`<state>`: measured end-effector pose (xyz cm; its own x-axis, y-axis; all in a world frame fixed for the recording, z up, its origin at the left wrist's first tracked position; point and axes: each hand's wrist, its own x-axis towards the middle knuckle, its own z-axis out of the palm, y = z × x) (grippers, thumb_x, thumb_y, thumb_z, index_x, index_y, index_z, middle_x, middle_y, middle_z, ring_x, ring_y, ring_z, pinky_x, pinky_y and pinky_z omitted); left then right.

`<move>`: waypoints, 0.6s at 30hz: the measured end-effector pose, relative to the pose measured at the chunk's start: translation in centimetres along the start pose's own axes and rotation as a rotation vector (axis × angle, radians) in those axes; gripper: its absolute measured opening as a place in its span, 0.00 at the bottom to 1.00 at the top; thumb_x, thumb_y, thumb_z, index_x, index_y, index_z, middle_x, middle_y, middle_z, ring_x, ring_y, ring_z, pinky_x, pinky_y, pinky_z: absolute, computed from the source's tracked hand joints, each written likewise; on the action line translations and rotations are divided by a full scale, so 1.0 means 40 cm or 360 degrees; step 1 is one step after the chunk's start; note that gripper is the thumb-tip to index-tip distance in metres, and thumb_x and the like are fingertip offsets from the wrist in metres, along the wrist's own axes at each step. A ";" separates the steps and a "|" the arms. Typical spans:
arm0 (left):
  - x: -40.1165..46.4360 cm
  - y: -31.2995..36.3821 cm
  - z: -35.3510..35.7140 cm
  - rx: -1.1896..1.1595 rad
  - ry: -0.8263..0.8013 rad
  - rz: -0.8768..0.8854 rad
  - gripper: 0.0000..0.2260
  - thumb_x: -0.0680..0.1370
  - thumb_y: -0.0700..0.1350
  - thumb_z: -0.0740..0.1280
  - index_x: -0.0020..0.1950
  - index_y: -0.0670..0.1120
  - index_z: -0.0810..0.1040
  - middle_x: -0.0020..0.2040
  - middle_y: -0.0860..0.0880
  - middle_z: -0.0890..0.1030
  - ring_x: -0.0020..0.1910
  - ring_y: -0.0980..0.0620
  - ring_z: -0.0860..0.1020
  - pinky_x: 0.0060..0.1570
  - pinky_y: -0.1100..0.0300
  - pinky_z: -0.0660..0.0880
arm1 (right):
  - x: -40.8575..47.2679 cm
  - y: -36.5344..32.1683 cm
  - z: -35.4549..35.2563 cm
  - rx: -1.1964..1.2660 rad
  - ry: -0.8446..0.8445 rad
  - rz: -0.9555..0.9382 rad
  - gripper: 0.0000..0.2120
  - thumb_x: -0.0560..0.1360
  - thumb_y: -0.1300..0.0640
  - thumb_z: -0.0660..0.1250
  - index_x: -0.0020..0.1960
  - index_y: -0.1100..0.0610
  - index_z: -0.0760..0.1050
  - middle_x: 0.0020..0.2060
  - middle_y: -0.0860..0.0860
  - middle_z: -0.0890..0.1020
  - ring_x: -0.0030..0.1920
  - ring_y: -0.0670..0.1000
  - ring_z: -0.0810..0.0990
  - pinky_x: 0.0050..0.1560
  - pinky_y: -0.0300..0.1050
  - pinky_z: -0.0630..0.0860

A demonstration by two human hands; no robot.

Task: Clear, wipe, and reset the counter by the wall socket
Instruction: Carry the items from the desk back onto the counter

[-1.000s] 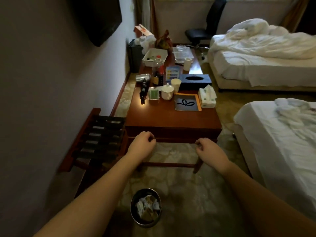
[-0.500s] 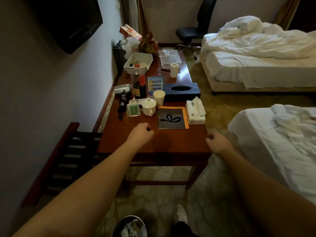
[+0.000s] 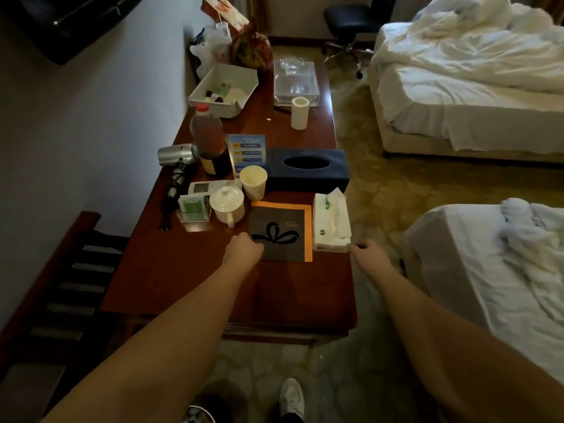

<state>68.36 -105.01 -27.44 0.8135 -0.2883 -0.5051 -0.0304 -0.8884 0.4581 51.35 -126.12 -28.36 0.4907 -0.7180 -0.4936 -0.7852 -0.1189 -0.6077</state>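
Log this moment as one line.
left hand: at dark folder | right hand: at tissue pack | counter: uncleared

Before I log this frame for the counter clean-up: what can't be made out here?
- Wall socket: not visible in the head view.
- Left hand fingers: hidden behind its knuckles at the dark folder.
- Right hand fingertips: too dim beside the tissue pack.
- Bin: cut off by the bottom edge.

Premises: a hotel guest room. Two beds with rumpled white linen, one (image 3: 467, 87) beyond the other (image 3: 488, 270), stand right of the wooden desk (image 3: 189, 279). A wall-mounted television (image 3: 70, 22) hangs left of the desk, a luggage rack (image 3: 70, 270) beside it, a swivel chair (image 3: 348, 22) beyond.
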 end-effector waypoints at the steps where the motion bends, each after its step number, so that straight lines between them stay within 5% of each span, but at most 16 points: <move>1: 0.015 0.007 0.013 -0.0006 0.0015 -0.0045 0.20 0.77 0.49 0.63 0.66 0.42 0.71 0.62 0.42 0.72 0.58 0.41 0.74 0.50 0.50 0.75 | 0.013 -0.002 0.005 0.0047 -0.0021 0.0011 0.20 0.79 0.50 0.62 0.67 0.59 0.69 0.60 0.55 0.77 0.48 0.49 0.72 0.45 0.43 0.70; 4: 0.055 0.020 0.050 -0.0012 0.0061 -0.0174 0.22 0.78 0.52 0.63 0.69 0.42 0.68 0.65 0.41 0.69 0.63 0.40 0.70 0.56 0.48 0.72 | 0.051 -0.006 0.024 0.0169 -0.0050 0.0049 0.22 0.79 0.49 0.63 0.68 0.59 0.68 0.58 0.54 0.77 0.43 0.46 0.72 0.37 0.40 0.68; 12: 0.113 0.017 0.108 0.0038 0.0227 -0.0427 0.28 0.76 0.54 0.68 0.70 0.42 0.65 0.68 0.42 0.67 0.67 0.41 0.67 0.62 0.47 0.68 | 0.108 0.008 0.046 0.0480 -0.0100 0.0268 0.21 0.77 0.52 0.67 0.66 0.58 0.70 0.57 0.54 0.77 0.51 0.51 0.75 0.48 0.46 0.74; 18: 0.139 0.020 0.105 -0.0170 0.0177 -0.0623 0.32 0.73 0.51 0.73 0.71 0.41 0.64 0.70 0.41 0.67 0.69 0.40 0.67 0.65 0.46 0.67 | 0.135 0.010 0.050 0.0492 -0.0132 0.0272 0.15 0.77 0.56 0.66 0.62 0.58 0.73 0.48 0.52 0.77 0.44 0.49 0.75 0.44 0.45 0.75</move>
<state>70.40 -108.81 -32.96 0.8095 0.1093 -0.5768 0.3492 -0.8794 0.3234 54.44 -128.68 -32.50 0.4012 -0.6501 -0.6453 -0.7136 0.2199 -0.6652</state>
